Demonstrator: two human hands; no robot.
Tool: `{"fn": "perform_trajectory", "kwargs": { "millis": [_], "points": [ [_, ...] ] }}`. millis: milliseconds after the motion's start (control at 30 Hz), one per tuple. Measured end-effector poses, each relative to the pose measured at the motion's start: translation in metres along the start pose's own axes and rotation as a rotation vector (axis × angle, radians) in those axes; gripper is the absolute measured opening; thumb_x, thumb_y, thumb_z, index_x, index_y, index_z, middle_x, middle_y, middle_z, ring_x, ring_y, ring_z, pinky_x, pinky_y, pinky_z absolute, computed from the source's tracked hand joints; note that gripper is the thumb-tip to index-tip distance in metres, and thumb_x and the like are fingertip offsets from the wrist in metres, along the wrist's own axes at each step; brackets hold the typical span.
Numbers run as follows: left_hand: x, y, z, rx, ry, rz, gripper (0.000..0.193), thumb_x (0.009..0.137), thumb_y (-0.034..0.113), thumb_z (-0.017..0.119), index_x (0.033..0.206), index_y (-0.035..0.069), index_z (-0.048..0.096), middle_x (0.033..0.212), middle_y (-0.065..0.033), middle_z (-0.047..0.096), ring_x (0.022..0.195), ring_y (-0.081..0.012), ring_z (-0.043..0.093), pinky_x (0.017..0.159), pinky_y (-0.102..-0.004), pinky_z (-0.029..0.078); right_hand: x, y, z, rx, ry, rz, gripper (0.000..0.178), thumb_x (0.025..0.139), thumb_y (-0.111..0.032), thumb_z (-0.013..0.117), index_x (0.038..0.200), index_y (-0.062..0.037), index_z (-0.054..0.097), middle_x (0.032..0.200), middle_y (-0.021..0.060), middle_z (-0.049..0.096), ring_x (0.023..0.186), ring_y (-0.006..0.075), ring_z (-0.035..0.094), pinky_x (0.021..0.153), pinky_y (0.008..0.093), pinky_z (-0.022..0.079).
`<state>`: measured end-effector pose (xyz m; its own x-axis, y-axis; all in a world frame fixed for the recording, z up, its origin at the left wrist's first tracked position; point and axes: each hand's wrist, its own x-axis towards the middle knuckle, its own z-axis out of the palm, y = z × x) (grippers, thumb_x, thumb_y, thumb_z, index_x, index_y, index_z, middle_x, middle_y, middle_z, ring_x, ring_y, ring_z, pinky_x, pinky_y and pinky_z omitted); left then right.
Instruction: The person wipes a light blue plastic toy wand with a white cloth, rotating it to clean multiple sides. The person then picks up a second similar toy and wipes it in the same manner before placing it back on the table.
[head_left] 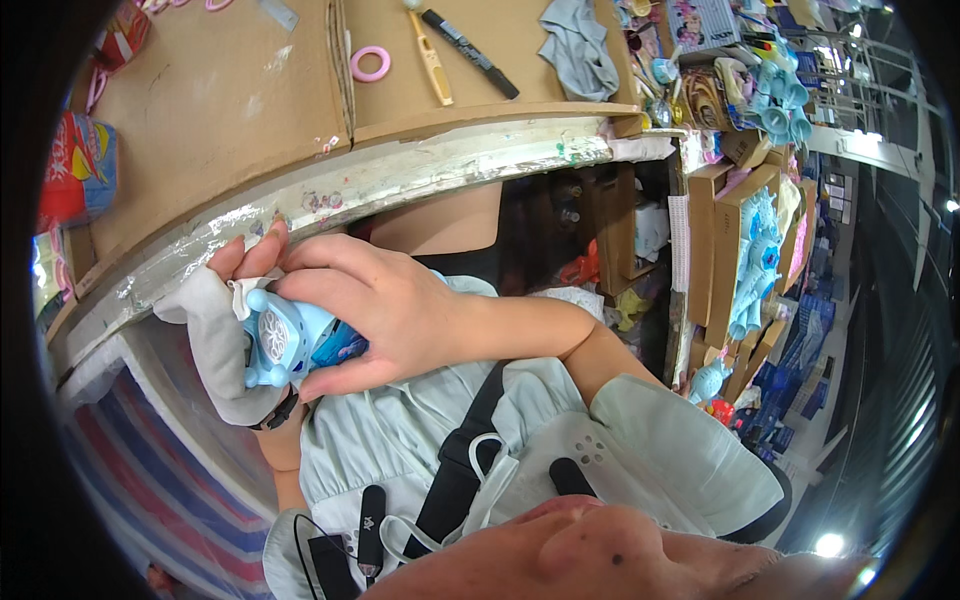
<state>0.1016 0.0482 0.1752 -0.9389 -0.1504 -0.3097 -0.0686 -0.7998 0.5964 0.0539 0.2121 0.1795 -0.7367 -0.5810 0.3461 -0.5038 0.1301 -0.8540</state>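
Holding a small light-blue toy fan between both hands, the person keeps it low, just under the foil-taped edge of the cardboard-topped desk and close against the pale shirt. The right hand comes in from the right and lies over the top of the toy, its fingers curled along the upper edge and its thumb tucked under the lower side, so this grip is pressed together on the toy's body. The left hand (it wears a pale grey cloth glove with a dark band at the wrist) cups the toy from the left and from beneath; its fingers are wrapped round the far side, so it too is closed on the toy, though how tightly cannot be told.

What matters here is the lie of the toy: its round white grille faces up toward the camera, and its long axis runs roughly from upper left to lower right, from the gloved palm toward the bare hand's thumb. A darker blue part shows at the right end, right beside that thumb, so the right hand is the nearer one to it, while the left only carries the weight.

On the desk, well apart from both hands, lie a pink ring, a yellow tool and a black marker.
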Motion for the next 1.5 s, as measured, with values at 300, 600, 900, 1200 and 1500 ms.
{"fn": "perform_trajectory", "kwargs": {
  "millis": [300,600,900,1200,1500],
  "points": [
    [0.003,-0.015,-0.022,0.230,0.220,-0.005,0.043,0.100,0.028,0.042,0.129,-0.003,0.037,0.129,-0.0266,0.051,0.125,-0.0337,0.048,0.108,-0.0447,0.035,0.015,0.011,0.005,-0.028,-0.178,0.156,0.076,0.063,-0.042,0.084,0.117,-0.0001,0.052,0.111,0.0163,0.053,0.098,0.0350,0.058,0.083,0.0383,0.050],
    [0.011,0.026,-0.072,0.104,0.021,0.252,0.035,0.095,0.011,0.050,0.126,-0.003,0.041,0.114,-0.0289,0.060,0.112,-0.0367,0.058,0.103,-0.0500,0.042,-0.016,0.035,0.026,-0.060,-0.468,0.395,0.068,0.069,-0.034,0.079,0.121,-0.0035,0.048,0.106,0.0183,0.060,0.097,0.0350,0.061,0.080,0.0403,0.050],
    [0.039,0.040,-0.048,-0.001,0.243,0.067,0.041,0.097,0.031,0.048,0.130,0.008,0.047,0.131,-0.0151,0.052,0.116,-0.0284,0.055,0.105,-0.0470,0.043,-0.018,0.021,0.023,0.128,-0.239,0.337,0.043,0.080,-0.035,0.070,0.098,-0.0016,0.049,0.074,0.0182,0.061,0.066,0.0390,0.062,0.055,0.0454,0.049],
    [0.035,0.036,-0.092,-0.008,-0.129,-0.182,0.046,0.095,0.041,0.049,0.129,0.011,0.051,0.132,-0.0112,0.050,0.125,-0.0269,0.047,0.105,-0.0484,0.041,-0.007,0.006,0.030,0.020,-0.500,0.462,0.048,0.083,-0.041,0.067,0.091,0.0005,0.044,0.065,0.0201,0.060,0.061,0.0401,0.061,0.052,0.0474,0.048],
    [0.031,0.018,-0.099,-0.032,-0.369,0.054,0.039,0.096,0.040,0.048,0.121,0.011,0.056,0.121,-0.0074,0.055,0.118,-0.0252,0.050,0.105,-0.0476,0.038,-0.010,0.011,0.027,0.347,-0.535,0.404,0.051,0.082,-0.044,0.069,0.098,-0.0024,0.045,0.067,0.0181,0.060,0.063,0.0398,0.060,0.054,0.0445,0.047]
  ]
}}
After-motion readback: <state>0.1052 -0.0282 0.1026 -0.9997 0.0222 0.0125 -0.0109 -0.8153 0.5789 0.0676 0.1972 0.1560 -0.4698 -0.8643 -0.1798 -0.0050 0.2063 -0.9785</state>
